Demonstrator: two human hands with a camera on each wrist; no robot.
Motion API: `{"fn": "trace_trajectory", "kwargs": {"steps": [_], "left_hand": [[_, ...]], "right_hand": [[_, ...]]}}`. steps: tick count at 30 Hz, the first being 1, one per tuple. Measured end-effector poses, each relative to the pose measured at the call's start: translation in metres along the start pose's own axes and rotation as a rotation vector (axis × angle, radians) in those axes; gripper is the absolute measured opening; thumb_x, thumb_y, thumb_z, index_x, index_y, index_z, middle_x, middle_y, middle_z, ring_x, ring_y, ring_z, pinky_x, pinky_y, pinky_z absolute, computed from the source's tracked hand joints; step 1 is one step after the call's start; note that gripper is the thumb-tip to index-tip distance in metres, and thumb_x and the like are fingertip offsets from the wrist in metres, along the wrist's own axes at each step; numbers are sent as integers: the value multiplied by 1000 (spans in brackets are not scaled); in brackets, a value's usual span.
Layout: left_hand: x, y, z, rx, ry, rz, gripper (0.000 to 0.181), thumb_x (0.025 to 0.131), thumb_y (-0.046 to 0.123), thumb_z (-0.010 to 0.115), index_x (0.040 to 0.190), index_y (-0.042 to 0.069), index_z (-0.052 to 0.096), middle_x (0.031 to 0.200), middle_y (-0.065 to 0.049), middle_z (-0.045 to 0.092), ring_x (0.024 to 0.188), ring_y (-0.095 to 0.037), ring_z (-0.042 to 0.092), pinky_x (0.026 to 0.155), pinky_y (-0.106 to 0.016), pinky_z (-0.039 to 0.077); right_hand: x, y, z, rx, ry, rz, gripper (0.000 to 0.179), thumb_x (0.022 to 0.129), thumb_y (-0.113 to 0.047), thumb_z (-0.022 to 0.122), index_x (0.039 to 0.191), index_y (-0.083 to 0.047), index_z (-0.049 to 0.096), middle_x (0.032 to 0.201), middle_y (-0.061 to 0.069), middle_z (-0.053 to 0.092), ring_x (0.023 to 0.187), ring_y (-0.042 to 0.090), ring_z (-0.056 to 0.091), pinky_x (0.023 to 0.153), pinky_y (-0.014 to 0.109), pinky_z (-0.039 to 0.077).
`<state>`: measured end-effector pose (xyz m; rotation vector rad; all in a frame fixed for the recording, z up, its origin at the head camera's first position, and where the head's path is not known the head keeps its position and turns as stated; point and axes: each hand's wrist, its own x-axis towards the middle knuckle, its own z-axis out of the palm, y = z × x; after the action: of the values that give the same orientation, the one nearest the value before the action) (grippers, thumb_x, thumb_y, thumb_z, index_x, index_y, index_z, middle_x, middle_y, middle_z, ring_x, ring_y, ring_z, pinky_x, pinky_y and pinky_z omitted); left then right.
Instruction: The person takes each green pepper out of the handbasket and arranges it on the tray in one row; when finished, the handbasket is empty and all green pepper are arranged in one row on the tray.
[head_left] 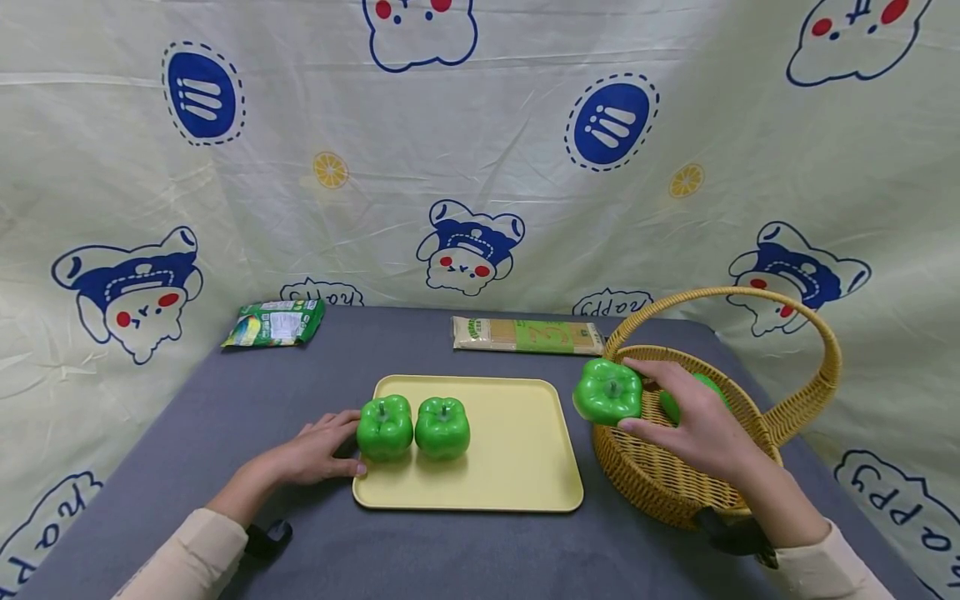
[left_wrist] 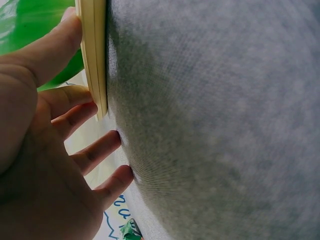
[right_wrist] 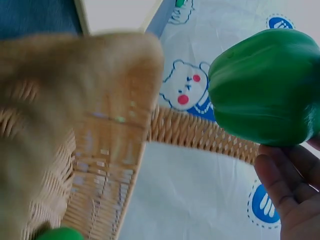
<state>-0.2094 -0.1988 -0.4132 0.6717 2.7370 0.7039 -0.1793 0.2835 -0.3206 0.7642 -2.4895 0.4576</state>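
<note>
My right hand (head_left: pixel 701 425) holds a glossy green bell pepper (head_left: pixel 609 392) between thumb and fingers, above the left rim of a wicker basket (head_left: pixel 637 487). In the right wrist view the pepper (right_wrist: pixel 265 87) is raised above the basket's weave. Part of another green pepper (head_left: pixel 670 407) shows inside the basket behind that hand. Two more green peppers, one left (head_left: pixel 385 429) and one right (head_left: pixel 442 429), sit side by side on a pale yellow tray (head_left: pixel 517 450). My left hand (head_left: pixel 322 450) rests at the tray's left edge, its thumb at the rim and its fingers extended.
A green snack packet (head_left: pixel 275 323) lies at the back left of the grey-covered table (head_left: pixel 420 554). Behind the tray is a long flat package (head_left: pixel 525 336) with a green label. The basket's tall handle (head_left: pixel 821 367) arches up on the right. A printed curtain (head_left: pixel 495 150) hangs behind.
</note>
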Motion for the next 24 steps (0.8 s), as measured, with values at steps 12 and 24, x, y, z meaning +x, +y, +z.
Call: {"fn": "trace_trajectory", "kwargs": {"steps": [12,24], "left_hand": [[0,1,0,-14,-12,-16,75,84,43,67,141,2,40,147,-16,37,133,-40,32,102,-67,21],[0,1,0,-9,-8,-8,75,84,44,67,141,2,40,147,-16,37,132,-41,33,101,-68,22]], "right_hand": [[4,-16,32,160,-30,-40,73,69,-22,84,133,-11,51,120,0,59,99,6,57,80,29,51],[11,-26,54,229,-77,-35,67,74,-26,81,132,-8,52,118,1,60,93,8,60,78,28,52]]}}
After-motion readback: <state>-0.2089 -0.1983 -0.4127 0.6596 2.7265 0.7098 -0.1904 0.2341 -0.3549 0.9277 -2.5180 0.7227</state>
